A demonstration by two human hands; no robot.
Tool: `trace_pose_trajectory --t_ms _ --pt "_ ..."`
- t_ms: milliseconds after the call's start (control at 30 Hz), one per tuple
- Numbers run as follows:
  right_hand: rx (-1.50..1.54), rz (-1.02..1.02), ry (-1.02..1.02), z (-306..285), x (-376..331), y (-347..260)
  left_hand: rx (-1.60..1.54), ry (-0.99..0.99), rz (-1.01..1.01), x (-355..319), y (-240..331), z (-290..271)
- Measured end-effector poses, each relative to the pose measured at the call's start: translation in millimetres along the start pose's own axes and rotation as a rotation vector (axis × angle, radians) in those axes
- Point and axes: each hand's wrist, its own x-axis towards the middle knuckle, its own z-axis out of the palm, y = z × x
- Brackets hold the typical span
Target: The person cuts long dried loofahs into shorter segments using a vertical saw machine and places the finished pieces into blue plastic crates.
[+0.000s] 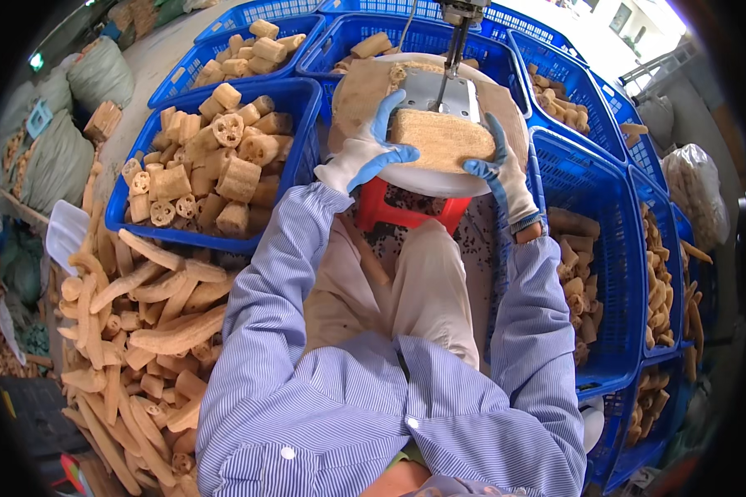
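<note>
A tan loofah piece (441, 141), oblong with rounded ends, lies across the front of a metal plate (464, 93) under a machine's vertical bar (453, 58). My left hand (369, 149), in a white glove with blue fingers, grips its left end, one finger along the front edge and another reaching up beside the plate. Wearing the same kind of glove, my right hand (501, 170) clasps the right end between thumb and fingers. Beneath the plate is a round white surface (414, 178) with brown cardboard (358, 95) on it. Where the bar meets the loofah is hard to make out.
A blue crate (307, 124) of cut loofah chunks stands to the left, above a heap of long whole loofahs (178, 331). More blue crates (613, 273) ring the back and right. A red stool (406, 217) sits under the round surface. Stuffed sacks (99, 74) stand far left.
</note>
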Motion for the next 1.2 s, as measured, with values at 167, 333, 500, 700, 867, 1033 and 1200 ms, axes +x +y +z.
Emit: trace_pose_trajectory --t_ms 167,333,500,700,867,1033,1200 --pt "-1.020 -0.294 0.189 8.8 -6.0 -32.4 -0.012 0.156 0.028 4.4 -13.9 14.9" --pt "-1.325 -0.165 0.048 38.8 -7.5 -65.2 -0.142 0.129 0.171 10.7 -37.5 33.5" --pt "-1.442 -0.050 -0.013 18.0 5.9 -65.3 0.146 0.244 -0.016 9.6 -43.1 39.7" --pt "-1.433 -0.030 0.000 19.5 19.6 -62.8 0.063 0.320 -0.182 30.4 -39.7 52.6" --pt "-1.444 0.052 -0.052 13.6 30.9 -61.4 -0.016 0.392 -0.236 48.9 -43.8 55.1" --pt "-1.480 0.072 -0.077 12.2 41.0 -65.8 -0.047 0.402 -0.249 59.2 -52.1 51.0" --pt "-1.517 0.115 -0.098 19.1 49.0 -78.8 -0.009 0.420 -0.210 65.0 -60.8 45.3"
